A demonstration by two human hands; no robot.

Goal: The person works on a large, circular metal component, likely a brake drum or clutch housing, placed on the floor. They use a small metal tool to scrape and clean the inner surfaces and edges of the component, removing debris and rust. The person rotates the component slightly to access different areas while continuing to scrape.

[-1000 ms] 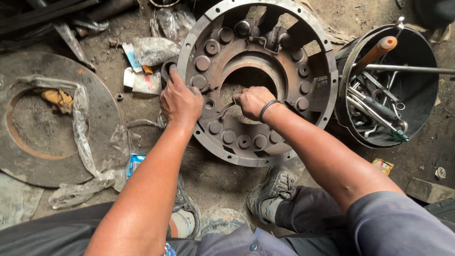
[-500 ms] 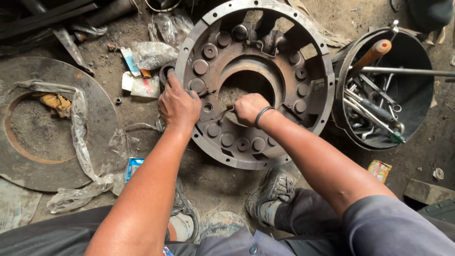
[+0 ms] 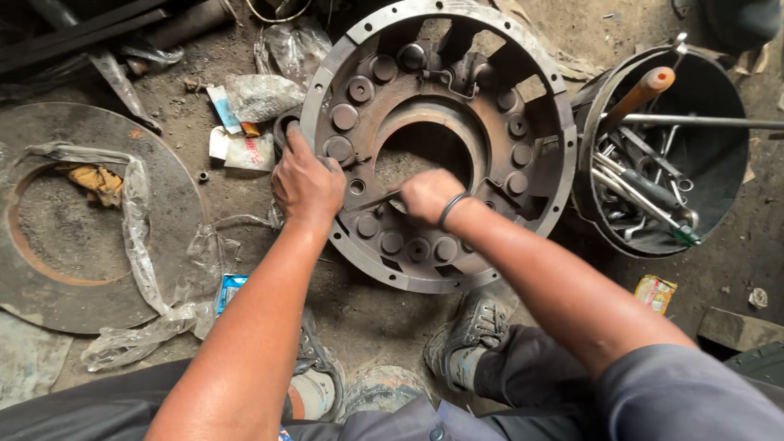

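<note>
- rusty flat disc (image 3: pixel 163 196) far left on dirt floor, plastic wrap over it
- left hand (image 3: pixel 306 184) flat, fingers spread, pressing round clutch cover (image 3: pixel 539 155) at its left rim
- right hand (image 3: pixel 426 196) closed around thin tool (image 3: pixel 377 199), possibly a punch, near centre hole
- tool bucket (image 3: pixel 727 90) right, just beside cover

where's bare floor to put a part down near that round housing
Bare dirt lies below the round housing, between its lower rim and the shoes, and right of them below the tool bucket. The left is crowded by the flat disc, plastic wrap and packets.
</note>
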